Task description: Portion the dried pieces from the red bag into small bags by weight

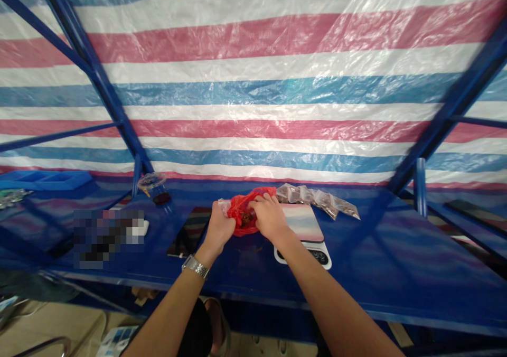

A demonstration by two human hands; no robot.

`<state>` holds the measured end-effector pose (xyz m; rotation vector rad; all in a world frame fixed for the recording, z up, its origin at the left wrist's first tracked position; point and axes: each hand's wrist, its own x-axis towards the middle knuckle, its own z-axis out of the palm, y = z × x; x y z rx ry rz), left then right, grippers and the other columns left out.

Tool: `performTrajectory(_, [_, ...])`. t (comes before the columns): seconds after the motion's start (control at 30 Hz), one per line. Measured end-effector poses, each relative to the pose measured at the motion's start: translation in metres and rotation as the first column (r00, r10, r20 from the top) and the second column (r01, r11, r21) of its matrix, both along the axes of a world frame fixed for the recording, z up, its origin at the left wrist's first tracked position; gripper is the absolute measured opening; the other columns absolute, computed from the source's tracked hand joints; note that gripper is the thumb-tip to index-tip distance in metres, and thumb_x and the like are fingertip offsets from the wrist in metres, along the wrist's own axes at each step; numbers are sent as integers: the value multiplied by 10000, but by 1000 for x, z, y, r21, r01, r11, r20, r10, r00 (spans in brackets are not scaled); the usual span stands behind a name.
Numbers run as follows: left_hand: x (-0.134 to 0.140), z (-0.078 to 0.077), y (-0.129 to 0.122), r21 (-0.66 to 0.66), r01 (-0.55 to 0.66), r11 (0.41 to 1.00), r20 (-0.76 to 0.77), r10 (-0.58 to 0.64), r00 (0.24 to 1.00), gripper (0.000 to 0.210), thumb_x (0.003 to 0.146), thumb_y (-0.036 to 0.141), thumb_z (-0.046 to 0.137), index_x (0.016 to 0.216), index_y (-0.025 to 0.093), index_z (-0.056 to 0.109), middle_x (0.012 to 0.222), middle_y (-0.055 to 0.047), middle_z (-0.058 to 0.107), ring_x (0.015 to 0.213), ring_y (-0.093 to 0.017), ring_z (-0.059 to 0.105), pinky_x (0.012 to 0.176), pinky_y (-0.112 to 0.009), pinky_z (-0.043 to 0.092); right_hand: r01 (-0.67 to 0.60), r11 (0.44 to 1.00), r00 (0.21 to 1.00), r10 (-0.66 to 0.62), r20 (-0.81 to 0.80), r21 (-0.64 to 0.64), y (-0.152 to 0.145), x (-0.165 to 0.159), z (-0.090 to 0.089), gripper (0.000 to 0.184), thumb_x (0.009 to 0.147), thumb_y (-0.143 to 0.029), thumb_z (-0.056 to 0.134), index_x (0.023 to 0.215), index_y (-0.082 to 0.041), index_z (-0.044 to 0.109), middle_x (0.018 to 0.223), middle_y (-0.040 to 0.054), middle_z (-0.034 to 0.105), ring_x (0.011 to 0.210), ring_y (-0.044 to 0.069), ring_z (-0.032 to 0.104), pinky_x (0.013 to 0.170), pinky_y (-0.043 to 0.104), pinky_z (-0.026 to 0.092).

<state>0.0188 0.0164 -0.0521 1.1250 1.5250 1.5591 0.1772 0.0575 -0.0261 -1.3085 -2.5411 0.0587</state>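
Observation:
A red plastic bag (242, 229) lies open on the blue table, with small dark brown pieces (247, 217) inside. My left hand (218, 229) is closed on the bag's left edge, and a bit of clear plastic (224, 206) sticks up beside its thumb. At the bag's right side, the bent fingers of my right hand (270, 217) reach into the opening over the brown pieces; what they pinch is hidden. A white kitchen scale (303, 222) stands just right of the bag, partly under my right forearm.
Several small clear bags of brown pieces (325, 203) lie in a row behind the scale. Left of my hands are a dark tablet-like slab (192, 233) and a clear plastic cup (159, 190) with dark contents. Blue metal posts (101, 82) and a striped sheet (261, 98) stand behind.

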Motion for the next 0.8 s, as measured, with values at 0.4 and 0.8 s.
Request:
performTrajectory(0.4, [6, 5, -5, -172, -95, 981, 222, 132, 966, 349, 559, 47, 624, 848, 202, 505, 665, 65, 539, 596, -121, 577, 540, -223, 474, -73, 997, 996, 73, 56, 1, -14, 3, 4, 347, 863, -63, 580, 1154, -183, 724, 1208, 107, 707, 1168, 280, 522, 1002, 397, 334])
performTrajectory(0.8, [12, 11, -7, -123, 20, 992, 451, 38, 892, 248, 500, 90, 531, 704, 202, 446, 566, 82, 511, 493, -95, 546, 509, -187, 440, -135, 991, 991, 135, -5, 16, -22, 2, -2, 300, 837, -59, 578, 1067, -193, 716, 1131, 95, 713, 1121, 265, 518, 949, 386, 332])
